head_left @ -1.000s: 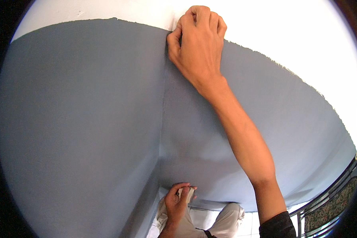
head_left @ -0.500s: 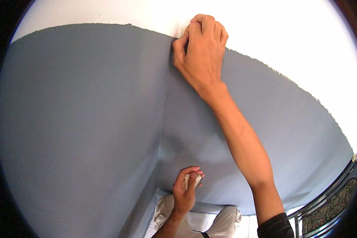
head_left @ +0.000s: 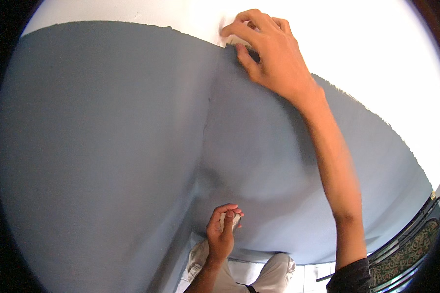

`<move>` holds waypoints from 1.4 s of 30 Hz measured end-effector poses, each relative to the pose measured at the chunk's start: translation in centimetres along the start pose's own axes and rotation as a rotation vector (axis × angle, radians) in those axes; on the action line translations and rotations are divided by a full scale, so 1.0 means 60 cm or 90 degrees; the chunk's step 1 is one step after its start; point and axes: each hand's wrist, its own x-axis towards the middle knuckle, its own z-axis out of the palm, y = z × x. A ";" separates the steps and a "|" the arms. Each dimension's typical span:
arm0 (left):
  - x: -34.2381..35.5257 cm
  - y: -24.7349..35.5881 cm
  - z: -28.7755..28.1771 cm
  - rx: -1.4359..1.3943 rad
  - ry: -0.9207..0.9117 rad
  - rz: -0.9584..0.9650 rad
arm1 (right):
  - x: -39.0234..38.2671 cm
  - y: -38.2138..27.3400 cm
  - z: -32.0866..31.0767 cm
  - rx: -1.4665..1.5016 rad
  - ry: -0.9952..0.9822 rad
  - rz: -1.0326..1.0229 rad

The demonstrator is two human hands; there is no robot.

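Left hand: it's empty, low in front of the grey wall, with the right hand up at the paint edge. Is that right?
Not quite: the head view shows the left hand holding a small pale object. It is low in front of the grey wall, with the right hand up at the paint edge.

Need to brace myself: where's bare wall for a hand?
Grey wall is bare left of the corner, below the white band. It's crowded around the right hand at the paint edge and the left hand below.
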 end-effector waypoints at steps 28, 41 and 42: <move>0.192 0.161 0.117 0.186 0.013 0.469 | 0.084 0.011 -0.030 0.231 -0.117 -0.166; 0.210 0.157 0.115 0.210 -0.001 0.465 | 0.075 0.025 -0.038 0.250 -0.137 -0.183; 0.211 0.155 0.117 0.212 -0.001 0.466 | 0.073 0.028 -0.038 0.250 -0.149 -0.178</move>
